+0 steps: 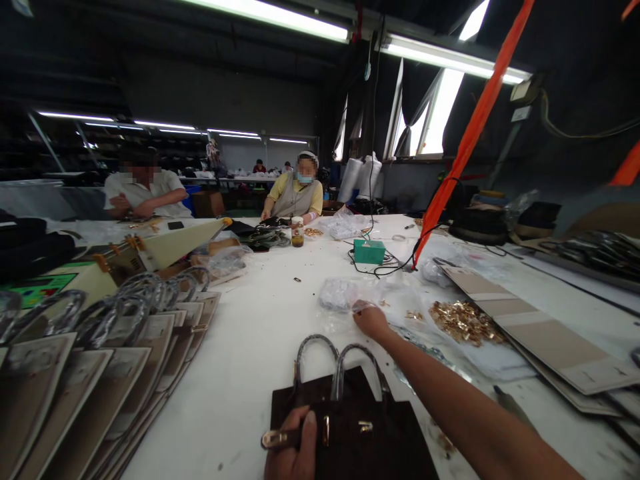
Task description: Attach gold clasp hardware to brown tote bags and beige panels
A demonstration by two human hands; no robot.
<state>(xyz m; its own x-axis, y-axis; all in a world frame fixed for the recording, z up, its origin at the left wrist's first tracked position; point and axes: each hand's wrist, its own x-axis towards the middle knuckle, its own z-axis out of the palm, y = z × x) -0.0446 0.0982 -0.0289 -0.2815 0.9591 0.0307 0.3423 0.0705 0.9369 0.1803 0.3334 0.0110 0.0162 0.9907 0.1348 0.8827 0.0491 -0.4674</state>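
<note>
A dark brown handbag (370,437) with two plastic-wrapped handles (317,341) lies on the white table in front of me. My left hand (296,445) grips its left side, thumb on top, by a short strap (281,438) with a gold metal end. Gold fittings (366,427) sit on the bag's front. Beyond the handles, my right hand (371,321) is stretched out with its fingers closed at the edge of a clear plastic bag (336,295). Small gold pieces (414,315) lie just right of that hand; its fingertips are partly hidden.
A heap of gold hardware (467,321) lies to the right, beside long beige panels (530,327). Several beige bag pieces (115,380) with wrapped handles stand at left. A green box (369,251) with cables and an orange strip (465,147) are ahead. Two people (295,193) sit across the table.
</note>
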